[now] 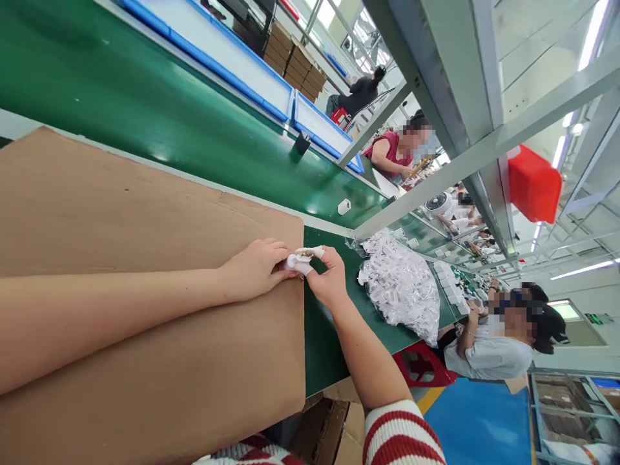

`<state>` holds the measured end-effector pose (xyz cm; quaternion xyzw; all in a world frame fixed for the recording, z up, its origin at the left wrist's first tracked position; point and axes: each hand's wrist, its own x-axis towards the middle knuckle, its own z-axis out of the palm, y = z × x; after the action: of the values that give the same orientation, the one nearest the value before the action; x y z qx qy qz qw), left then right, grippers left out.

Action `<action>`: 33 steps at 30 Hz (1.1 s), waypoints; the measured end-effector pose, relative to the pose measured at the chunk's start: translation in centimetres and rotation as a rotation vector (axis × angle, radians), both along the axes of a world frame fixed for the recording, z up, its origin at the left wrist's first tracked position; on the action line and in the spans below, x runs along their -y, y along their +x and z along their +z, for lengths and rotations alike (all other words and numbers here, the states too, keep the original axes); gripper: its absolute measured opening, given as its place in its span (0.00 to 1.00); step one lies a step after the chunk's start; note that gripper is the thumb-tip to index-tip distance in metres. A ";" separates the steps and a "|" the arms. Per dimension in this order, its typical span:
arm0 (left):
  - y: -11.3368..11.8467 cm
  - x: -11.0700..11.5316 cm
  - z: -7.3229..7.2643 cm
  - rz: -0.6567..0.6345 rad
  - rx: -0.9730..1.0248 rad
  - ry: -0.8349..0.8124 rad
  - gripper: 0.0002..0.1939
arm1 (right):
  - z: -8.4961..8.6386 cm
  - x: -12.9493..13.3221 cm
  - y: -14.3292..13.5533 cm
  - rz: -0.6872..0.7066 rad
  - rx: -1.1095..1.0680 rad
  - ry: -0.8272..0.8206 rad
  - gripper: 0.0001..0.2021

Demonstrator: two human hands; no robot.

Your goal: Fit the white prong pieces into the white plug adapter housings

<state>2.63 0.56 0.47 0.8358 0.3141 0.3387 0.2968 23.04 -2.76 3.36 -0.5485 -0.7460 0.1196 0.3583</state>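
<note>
My left hand (256, 268) reaches in from the left over the cardboard sheet (184, 361). Its fingers are closed on a small white plastic part (293, 261) at the sheet's right edge. From the lower right comes my right hand (330, 278), pinching the same part between thumb and fingers. White coverings show on the right thumb and a fingertip. The fingers hide much of the part, so its exact kind is not clear. Just right of my right hand, a clear plastic bag (400, 284) full of similar white pieces lies on the green table (324, 349).
Blue-rimmed trays (217, 48) line the far side. A white piece (343, 206) and a small black object (302, 143) rest on the green surface beyond a metal post (382, 221). A co-worker (494, 349) sits at right. A red bin (533, 184) hangs overhead.
</note>
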 end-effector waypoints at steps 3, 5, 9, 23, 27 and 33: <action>0.1 0.5 0.2 0.041 0.001 0.033 0.26 | -0.8 0.2 -0.4 -0.022 -0.092 0.030 0.08; 0.2 0.8 0.3 0.090 0.007 0.086 0.30 | -1.6 0.3 -0.5 -0.052 -0.181 0.029 0.09; 0.2 1.2 0.8 0.081 -0.081 0.141 0.27 | -2.2 0.2 -0.4 -0.004 -0.402 -0.124 0.14; -0.3 0.8 3.5 -0.242 0.345 -0.781 0.40 | -0.2 1.1 1.0 0.205 -0.238 0.005 0.32; -0.3 0.7 3.6 -0.296 0.384 -0.827 0.26 | 0.0 0.9 1.5 0.177 -0.146 0.077 0.28; 1.5 2.4 3.1 -0.497 0.738 -1.236 0.31 | -0.5 3.0 0.6 0.058 -0.135 0.285 0.23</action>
<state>4.14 -1.87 3.58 0.3962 0.1297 0.2819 0.8642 23.60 -5.76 2.83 -0.4611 -0.7451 0.0592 0.4783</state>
